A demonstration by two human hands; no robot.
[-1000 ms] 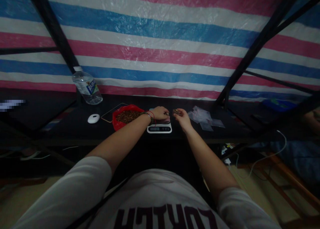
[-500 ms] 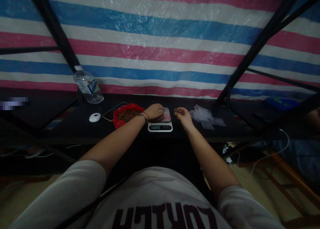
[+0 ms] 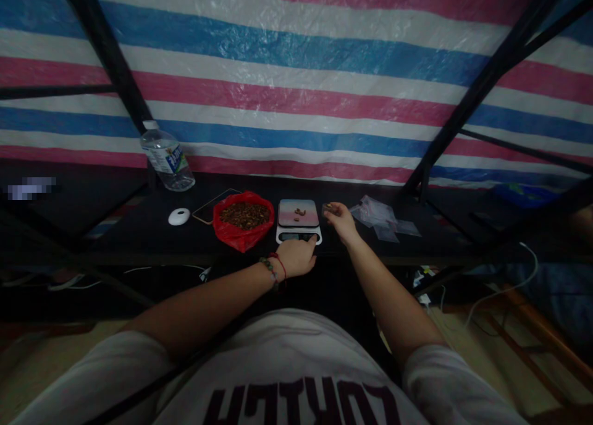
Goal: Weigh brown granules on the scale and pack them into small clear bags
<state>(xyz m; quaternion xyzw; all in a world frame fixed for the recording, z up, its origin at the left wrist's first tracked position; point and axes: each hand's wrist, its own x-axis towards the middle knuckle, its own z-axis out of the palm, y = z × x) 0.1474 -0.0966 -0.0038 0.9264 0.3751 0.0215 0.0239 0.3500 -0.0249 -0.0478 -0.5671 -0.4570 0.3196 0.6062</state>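
Observation:
A small white digital scale (image 3: 299,221) stands on the dark table (image 3: 139,236), with a few brown bits on its pinkish platform. My left hand (image 3: 296,256) is curled, one fingertip touching the scale's front panel. My right hand (image 3: 340,218), just right of the scale, is closed on a small bag of brown bits (image 3: 328,208). A red plastic bag (image 3: 243,221) open on a heap of brown bits lies left of the scale.
A water bottle (image 3: 167,157) stands at the back left, with a white mouse (image 3: 178,216) and a phone (image 3: 210,207) near the red bag. Empty clear bags (image 3: 382,221) lie right of my right hand. Black frame bars cross a striped tarp behind.
My left hand has drawn back from the scale's platform to its front panel, leaving brown bits on the platform. My right hand has stayed in place with its small bag.

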